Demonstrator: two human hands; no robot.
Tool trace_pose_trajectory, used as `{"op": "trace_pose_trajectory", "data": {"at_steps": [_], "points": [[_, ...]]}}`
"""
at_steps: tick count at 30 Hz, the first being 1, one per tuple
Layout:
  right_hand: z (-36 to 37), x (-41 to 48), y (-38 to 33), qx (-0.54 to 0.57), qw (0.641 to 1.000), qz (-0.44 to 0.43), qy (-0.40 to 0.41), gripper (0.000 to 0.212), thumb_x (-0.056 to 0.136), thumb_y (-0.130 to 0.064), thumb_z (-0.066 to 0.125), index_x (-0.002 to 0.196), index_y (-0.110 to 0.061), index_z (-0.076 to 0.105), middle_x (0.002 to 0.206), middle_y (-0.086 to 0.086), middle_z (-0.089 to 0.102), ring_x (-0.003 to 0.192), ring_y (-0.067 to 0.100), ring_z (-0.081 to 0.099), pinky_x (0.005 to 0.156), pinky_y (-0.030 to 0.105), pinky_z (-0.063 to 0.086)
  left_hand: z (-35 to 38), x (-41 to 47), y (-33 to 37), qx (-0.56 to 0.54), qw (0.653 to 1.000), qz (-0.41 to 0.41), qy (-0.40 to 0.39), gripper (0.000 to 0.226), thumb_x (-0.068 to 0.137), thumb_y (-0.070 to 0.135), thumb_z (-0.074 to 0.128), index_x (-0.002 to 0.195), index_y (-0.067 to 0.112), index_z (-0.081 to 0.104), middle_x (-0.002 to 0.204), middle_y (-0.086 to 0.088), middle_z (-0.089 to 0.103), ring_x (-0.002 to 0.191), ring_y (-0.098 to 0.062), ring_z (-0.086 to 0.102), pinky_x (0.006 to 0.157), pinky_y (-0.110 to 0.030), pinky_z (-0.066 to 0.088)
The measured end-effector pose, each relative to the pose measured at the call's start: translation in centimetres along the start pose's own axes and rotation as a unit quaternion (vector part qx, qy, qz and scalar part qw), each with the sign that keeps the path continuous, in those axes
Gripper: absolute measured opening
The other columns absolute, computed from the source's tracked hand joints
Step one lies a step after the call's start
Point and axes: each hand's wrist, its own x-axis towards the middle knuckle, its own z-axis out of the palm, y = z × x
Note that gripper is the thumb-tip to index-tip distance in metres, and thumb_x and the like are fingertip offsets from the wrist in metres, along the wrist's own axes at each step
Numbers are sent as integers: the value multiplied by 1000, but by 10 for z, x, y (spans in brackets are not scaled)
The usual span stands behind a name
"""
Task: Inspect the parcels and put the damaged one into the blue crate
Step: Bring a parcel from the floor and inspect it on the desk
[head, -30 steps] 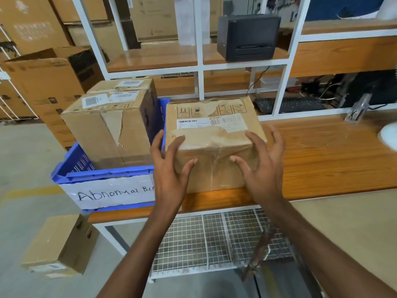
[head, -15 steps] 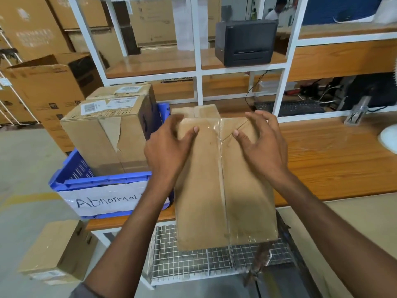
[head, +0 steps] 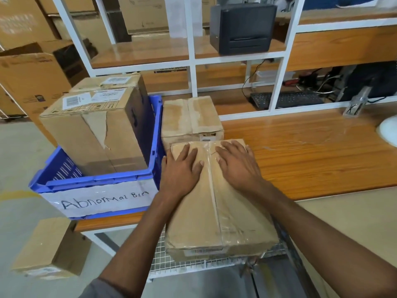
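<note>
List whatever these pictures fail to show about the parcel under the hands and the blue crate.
Head view only:
- Parcel: underside hidden by itself; top partly covered by left hand and right hand.
- Blue crate: floor hidden by the torn box inside.
- Rear box: near face blocked by the parcel.
- Barcode label: print too small.
- White object: cut off by right edge.

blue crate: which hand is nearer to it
Left. The left hand lies flat on the parcel's left half, just beside the blue crate's wall; the right hand lies on the parcel's right half, farther from it.
</note>
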Motion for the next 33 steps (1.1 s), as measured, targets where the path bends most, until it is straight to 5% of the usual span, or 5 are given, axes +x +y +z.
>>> {"op": "trace_pose_trajectory", "data": {"at_steps": [10, 14, 18, 25, 33], "points": [[-2, 1, -3, -39, 999, -5, -21, 46, 109, -43, 35, 151, -31, 51, 156, 3, 43, 145, 26, 30, 121, 56, 21, -11, -3, 3, 22, 999, 36, -24, 60, 105, 62, 38, 155, 30, 46, 169, 1, 31, 159, -40, 9, 125, -62, 10], [-24, -27, -10, -7, 997, -20, -69, 49, 109, -43, 38, 155, -26, 47, 165, -1, 38, 152, 22, 29, 125, 50, 17, -37, -42, 5, -34, 978, 70, -194, 110, 79, 90, 42, 166, 26, 21, 175, 3, 2, 161, -27, -6, 127, -62, 4], [-41, -70, -21, 6, 990, -30, -138, 56, 109, -47, 38, 162, -28, 33, 172, -8, 19, 160, 16, 11, 128, 47, 10, -47, -75, -1, -20, 938, 123, -324, 139, 70, 83, 70, 166, 22, -10, 169, 6, -29, 153, -17, -33, 124, -66, -5], [-17, -65, -26, -67, 990, -31, -118, 57, 110, -40, 27, 164, -25, 23, 174, -5, 16, 160, 20, 10, 127, 56, 10, -34, -70, 4, 33, 950, 109, -290, 150, 62, 93, 66, 165, 21, -16, 170, 6, -29, 155, -18, -30, 120, -73, -11], [-20, -67, -18, -32, 990, -43, -132, 57, 112, -41, 26, 166, -24, 19, 175, -4, 11, 161, 18, 3, 129, 50, 3, -39, -112, 8, 45, 945, 159, -281, 145, 63, 93, 64, 166, 21, -10, 172, 7, -21, 157, -14, -23, 121, -74, -5]]}}
